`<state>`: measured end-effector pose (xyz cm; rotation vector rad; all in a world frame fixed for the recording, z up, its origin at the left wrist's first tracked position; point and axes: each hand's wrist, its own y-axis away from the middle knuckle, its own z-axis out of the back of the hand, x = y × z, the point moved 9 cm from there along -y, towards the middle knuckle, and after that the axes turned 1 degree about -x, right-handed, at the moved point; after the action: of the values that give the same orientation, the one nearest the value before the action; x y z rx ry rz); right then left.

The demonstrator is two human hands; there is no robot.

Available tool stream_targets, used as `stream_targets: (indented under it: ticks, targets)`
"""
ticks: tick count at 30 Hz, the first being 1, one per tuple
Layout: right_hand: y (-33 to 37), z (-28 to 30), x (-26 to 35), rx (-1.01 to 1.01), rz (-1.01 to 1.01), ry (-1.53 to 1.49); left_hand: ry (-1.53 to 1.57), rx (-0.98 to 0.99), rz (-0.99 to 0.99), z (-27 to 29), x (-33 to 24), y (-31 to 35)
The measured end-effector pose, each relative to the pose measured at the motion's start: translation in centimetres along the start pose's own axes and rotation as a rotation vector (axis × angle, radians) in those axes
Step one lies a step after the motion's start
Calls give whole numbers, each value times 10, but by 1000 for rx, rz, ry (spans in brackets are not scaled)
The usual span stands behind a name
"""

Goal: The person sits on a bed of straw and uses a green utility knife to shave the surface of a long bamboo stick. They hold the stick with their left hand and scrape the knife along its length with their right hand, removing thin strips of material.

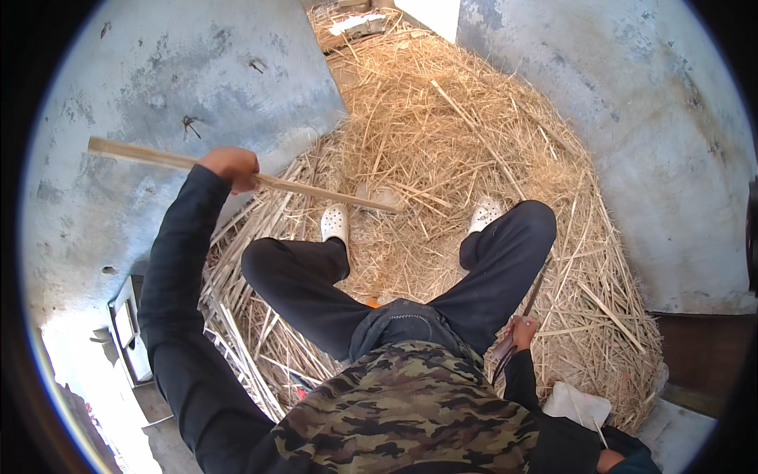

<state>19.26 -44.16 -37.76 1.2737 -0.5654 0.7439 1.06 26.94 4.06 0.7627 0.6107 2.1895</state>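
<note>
My left hand [230,167] is raised on the left, fingers wrapped round the middle of a long, flat bamboo strip [316,191]. One end of the strip points at the wall on the left; its other end hangs over the shavings in front of my feet. Low beside my right thigh, my right hand [522,330] is closed on a narrow, dark, blade-like tool [535,294] with a brownish handle end. My leg partly hides that tool, so its exact kind does not show. The strip and the tool are apart.
Straw-like bamboo shavings [410,134] cover the floor round my white clogs [335,223]. Split strips [245,355] lie heaped at my left. Grey-blue walls [205,71] stand on both sides. At the lower right are a whitish piece [578,404] and another person's hand [609,460].
</note>
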Motion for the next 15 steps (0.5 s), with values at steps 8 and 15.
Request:
stream_targets:
  ticks: [8,15]
  targets:
    - [159,-57,217,113,349,-261,-158,-199,30,-13,5,-31]
    - [218,-153,289,408,514,-256,-128,-140,23,-2,-10,-50]
